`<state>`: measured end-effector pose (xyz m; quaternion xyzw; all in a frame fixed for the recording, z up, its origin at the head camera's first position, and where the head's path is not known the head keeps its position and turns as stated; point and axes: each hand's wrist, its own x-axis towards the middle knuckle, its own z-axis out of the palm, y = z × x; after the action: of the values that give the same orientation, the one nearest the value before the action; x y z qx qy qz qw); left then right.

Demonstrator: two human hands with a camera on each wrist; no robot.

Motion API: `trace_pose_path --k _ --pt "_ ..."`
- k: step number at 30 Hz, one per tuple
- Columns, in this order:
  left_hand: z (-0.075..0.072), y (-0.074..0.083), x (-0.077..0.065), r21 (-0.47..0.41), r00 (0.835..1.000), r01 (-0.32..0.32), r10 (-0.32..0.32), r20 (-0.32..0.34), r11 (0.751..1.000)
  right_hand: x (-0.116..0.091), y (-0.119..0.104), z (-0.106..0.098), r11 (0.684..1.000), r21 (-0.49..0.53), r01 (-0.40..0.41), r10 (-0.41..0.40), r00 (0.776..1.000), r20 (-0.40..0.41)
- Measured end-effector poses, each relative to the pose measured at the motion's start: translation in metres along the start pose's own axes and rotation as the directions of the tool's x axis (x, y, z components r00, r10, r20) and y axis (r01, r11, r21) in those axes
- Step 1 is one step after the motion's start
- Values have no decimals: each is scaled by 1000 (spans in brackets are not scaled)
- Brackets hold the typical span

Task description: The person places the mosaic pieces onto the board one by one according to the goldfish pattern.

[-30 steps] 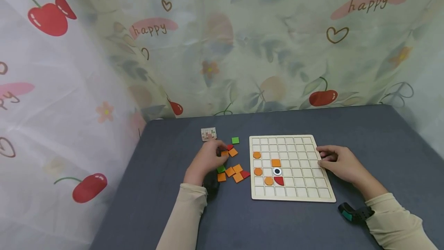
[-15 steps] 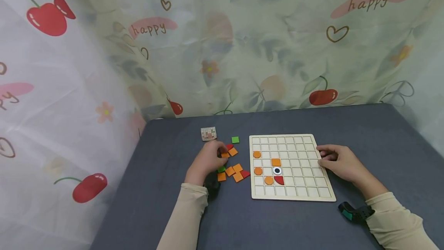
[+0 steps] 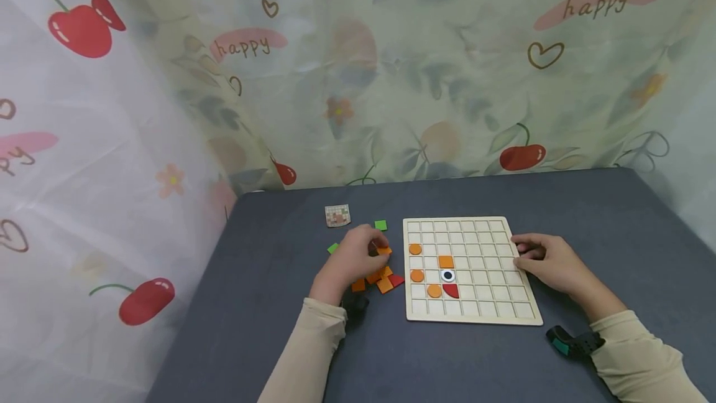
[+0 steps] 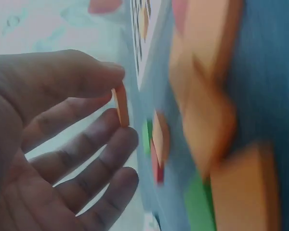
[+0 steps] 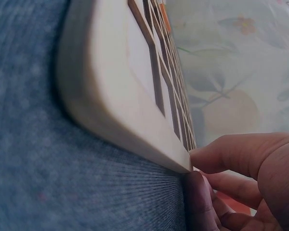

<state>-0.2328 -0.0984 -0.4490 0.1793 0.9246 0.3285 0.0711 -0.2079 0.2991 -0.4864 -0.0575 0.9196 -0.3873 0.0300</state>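
Observation:
My left hand (image 3: 352, 260) pinches an orange square tile (image 4: 121, 105) between thumb and fingertips, raised over the loose tiles left of the board. In the left wrist view the tile stands on edge, with the lower fingers spread apart. At the right edge of the pale grid board (image 3: 492, 263), my right hand (image 3: 550, 264) grips the rim, thumb (image 5: 216, 154) at the upper edge and fingers curled beside it. On the board lie three orange round pieces, an orange square (image 3: 445, 262), a white-and-black eye piece (image 3: 448, 276) and a red quarter-round piece (image 3: 450, 291).
Several orange tiles (image 3: 385, 285) and a red piece (image 3: 396, 280) lie close to the board's left side, partly behind my left hand. A green tile (image 3: 381, 225) and a small pattern card (image 3: 337, 216) sit farther back. A patterned curtain (image 3: 391, 79) hangs behind the dark table (image 3: 268, 235).
My left hand has shifted right, toward the board, carrying the orange tile up from the pile. A green tile now shows left of that hand. The right hand and board have stayed still.

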Motion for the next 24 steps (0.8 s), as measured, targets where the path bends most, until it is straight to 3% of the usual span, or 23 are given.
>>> trace_pose_path --k 5,11,15,24 --pt "22 28 -1 21 988 -148 146 48 989 -1 2 0 1000 12 7 -7 1000 6" --pt "46 59 -3 14 941 -329 327 93 944 0 2 -1 1000 7 4 -4 1000 10" --pt "57 72 -4 45 922 -372 364 129 927 0 1 -1 1000 4 -5 5 1000 15" --pt "75 92 6 125 907 -409 388 161 904 0 0 0 1000 2 -8 8 1000 11"
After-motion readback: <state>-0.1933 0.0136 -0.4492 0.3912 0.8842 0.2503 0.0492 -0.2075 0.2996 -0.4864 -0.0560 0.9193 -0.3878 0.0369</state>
